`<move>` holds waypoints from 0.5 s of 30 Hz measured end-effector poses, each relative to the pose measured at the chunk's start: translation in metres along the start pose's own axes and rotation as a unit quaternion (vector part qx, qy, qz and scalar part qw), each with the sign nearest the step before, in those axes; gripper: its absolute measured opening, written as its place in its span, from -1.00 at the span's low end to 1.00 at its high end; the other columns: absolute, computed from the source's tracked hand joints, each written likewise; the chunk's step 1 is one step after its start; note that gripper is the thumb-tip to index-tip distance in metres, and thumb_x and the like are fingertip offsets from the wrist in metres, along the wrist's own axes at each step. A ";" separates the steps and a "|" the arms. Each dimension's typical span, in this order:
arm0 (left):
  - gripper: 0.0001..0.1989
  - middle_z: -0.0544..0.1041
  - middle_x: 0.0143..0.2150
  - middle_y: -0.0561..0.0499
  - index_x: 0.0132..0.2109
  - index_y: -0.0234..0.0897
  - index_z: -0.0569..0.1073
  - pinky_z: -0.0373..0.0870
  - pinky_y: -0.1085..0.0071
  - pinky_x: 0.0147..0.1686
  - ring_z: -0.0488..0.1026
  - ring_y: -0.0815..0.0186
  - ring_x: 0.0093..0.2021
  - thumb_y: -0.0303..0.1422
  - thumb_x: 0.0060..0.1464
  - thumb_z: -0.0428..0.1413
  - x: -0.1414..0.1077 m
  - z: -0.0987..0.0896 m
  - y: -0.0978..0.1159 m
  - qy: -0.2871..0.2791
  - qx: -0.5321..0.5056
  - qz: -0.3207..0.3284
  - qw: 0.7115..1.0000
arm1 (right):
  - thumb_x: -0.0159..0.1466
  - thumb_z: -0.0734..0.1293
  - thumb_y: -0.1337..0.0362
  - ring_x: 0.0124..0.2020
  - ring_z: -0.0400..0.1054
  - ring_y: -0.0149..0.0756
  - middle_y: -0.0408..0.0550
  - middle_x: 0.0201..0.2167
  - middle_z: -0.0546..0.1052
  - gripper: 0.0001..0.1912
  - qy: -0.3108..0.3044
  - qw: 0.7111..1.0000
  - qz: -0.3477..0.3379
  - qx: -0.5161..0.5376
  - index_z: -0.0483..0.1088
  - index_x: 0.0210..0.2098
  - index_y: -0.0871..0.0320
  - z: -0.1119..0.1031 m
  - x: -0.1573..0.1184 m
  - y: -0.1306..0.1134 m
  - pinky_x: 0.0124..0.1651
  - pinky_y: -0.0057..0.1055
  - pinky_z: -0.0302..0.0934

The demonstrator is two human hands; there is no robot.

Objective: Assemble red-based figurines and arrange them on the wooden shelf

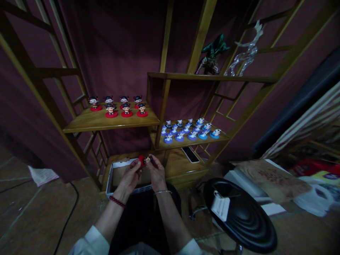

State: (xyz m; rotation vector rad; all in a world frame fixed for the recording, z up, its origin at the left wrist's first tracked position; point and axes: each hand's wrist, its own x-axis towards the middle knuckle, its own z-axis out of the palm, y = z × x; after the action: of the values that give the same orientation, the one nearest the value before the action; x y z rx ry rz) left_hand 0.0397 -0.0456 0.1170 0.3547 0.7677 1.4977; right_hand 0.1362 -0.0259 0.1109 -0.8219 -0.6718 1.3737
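Above an open shallow box, my left hand pinches the red round base of a small figurine. My right hand grips the figurine's dark-haired head end, so the figurine lies sideways between both hands. Several similar black-haired figurines on red bases, such as one at the front, stand in two rows on the left shelf. On the lower right shelf are several figurines with purple and blue bases, among them a blue one.
A phone lies on the bottom board. A dark green statue and a clear deer figure stand on the upper shelf. At the right are a black round stool with a white tag and a plastic bag.
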 end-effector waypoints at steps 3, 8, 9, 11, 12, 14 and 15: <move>-0.83 0.55 -0.34 0.04 -0.29 -0.31 0.52 0.31 0.65 -0.50 0.47 0.46 -0.35 -0.52 -0.12 0.22 0.000 -0.002 -0.001 0.005 0.006 -0.001 1.000 | -0.12 0.49 0.19 -0.28 0.41 -0.31 -0.06 -0.30 0.55 -0.55 -0.001 1.000 -0.013 -0.022 0.47 -0.22 0.15 -0.001 0.001 0.002 -0.17 -0.33 0.29; -0.82 0.55 -0.32 0.05 -0.30 -0.31 0.52 0.31 0.65 -0.48 0.46 0.48 -0.35 -0.49 -0.15 0.25 -0.002 -0.005 -0.001 0.001 0.010 0.003 1.000 | -0.14 0.49 0.18 -0.27 0.41 -0.29 -0.05 -0.31 0.55 -0.50 -0.005 0.999 -0.018 -0.035 0.47 -0.19 0.17 -0.001 0.000 0.003 -0.13 -0.30 0.29; -0.82 0.55 -0.32 0.04 -0.30 -0.31 0.52 0.30 0.65 -0.48 0.46 0.47 -0.35 -0.49 -0.15 0.25 -0.002 -0.005 -0.001 0.002 0.011 0.002 1.000 | -0.15 0.49 0.18 -0.27 0.41 -0.29 -0.06 -0.31 0.55 -0.50 -0.006 0.999 -0.019 -0.038 0.47 -0.19 0.17 -0.001 0.000 0.002 -0.13 -0.30 0.29; -0.81 0.55 -0.32 0.04 -0.30 -0.31 0.52 0.29 0.65 -0.49 0.46 0.47 -0.35 -0.50 -0.16 0.25 -0.004 -0.004 0.000 0.005 0.012 0.000 1.000 | -0.14 0.49 0.19 -0.27 0.41 -0.29 -0.07 -0.31 0.55 -0.50 -0.008 0.999 -0.017 -0.040 0.46 -0.19 0.16 0.000 -0.002 0.001 -0.13 -0.31 0.29; -0.81 0.55 -0.32 0.04 -0.29 -0.31 0.52 0.29 0.65 -0.49 0.46 0.47 -0.35 -0.51 -0.16 0.25 -0.005 -0.003 0.001 0.008 0.011 0.000 1.000 | -0.14 0.49 0.21 -0.27 0.41 -0.30 -0.07 -0.30 0.55 -0.51 -0.008 0.999 -0.015 -0.039 0.46 -0.19 0.16 0.000 -0.002 0.001 -0.12 -0.31 0.28; -0.80 0.55 -0.31 0.03 -0.28 -0.32 0.52 0.29 0.65 -0.48 0.46 0.47 -0.35 -0.52 -0.15 0.24 -0.006 -0.002 0.001 0.012 0.010 -0.001 1.000 | -0.14 0.49 0.24 -0.26 0.41 -0.31 -0.09 -0.29 0.55 -0.53 -0.008 0.999 -0.007 -0.035 0.46 -0.20 0.15 0.001 -0.004 0.000 -0.10 -0.33 0.27; -0.80 0.55 -0.31 0.03 -0.27 -0.32 0.52 0.29 0.64 -0.48 0.46 0.47 -0.35 -0.52 -0.14 0.24 -0.007 -0.002 0.001 0.014 0.009 -0.002 1.000 | -0.14 0.49 0.26 -0.26 0.41 -0.32 -0.10 -0.29 0.55 -0.54 -0.007 0.999 -0.002 -0.033 0.45 -0.21 0.15 0.001 -0.005 0.000 -0.09 -0.33 0.27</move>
State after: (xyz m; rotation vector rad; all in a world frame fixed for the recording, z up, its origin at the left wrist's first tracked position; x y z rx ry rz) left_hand 0.0383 -0.0526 0.1184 0.3465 0.8039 1.4953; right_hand 0.1350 -0.0305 0.1120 -0.8624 -0.7331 1.3607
